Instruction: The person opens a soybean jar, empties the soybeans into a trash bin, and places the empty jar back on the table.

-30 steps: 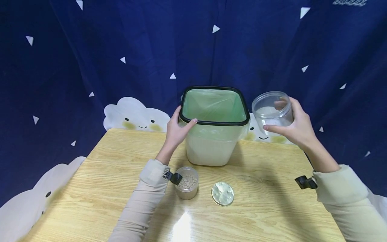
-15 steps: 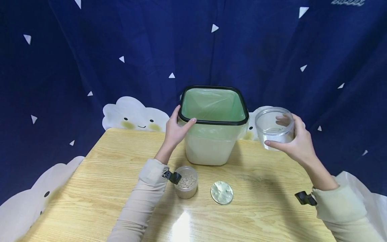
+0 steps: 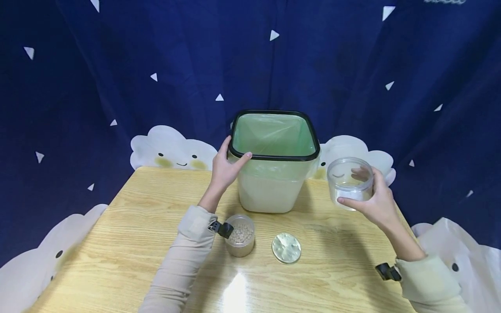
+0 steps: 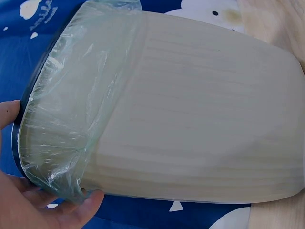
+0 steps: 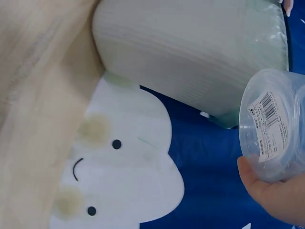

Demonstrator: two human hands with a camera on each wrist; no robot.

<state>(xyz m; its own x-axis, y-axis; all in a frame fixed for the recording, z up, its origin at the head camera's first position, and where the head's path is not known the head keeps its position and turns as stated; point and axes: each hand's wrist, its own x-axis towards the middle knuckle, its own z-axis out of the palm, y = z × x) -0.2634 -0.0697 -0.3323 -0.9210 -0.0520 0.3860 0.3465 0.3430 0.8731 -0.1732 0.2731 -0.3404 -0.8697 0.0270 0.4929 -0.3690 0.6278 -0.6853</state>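
Note:
My left hand (image 3: 226, 167) grips the near left corner of a white trash can (image 3: 270, 191), thumb over its black rim. A thin green bag lines the can and folds down over its outside, as the left wrist view shows. Off to the right, my right hand (image 3: 377, 202) holds a clear plastic jar (image 3: 350, 184) upright by its side, thumb in front and fingers behind. No lid is on it, and the right wrist view shows a white barcode label (image 5: 269, 126) on its base. Under my left wrist stands a second tub (image 3: 240, 237) with small beige pellets inside.
A round silvery lid (image 3: 286, 248) lies on the wooden table (image 3: 156, 208), right of the pellet tub. Behind the table hangs a dark blue curtain (image 3: 188, 56) with white triangles and clouds. The trash can stands near the table's back edge.
My right hand has lowered the clear jar from beside the can's rim toward the table's right side. The left hand keeps its grip on the trash can. The head view has shifted slightly.

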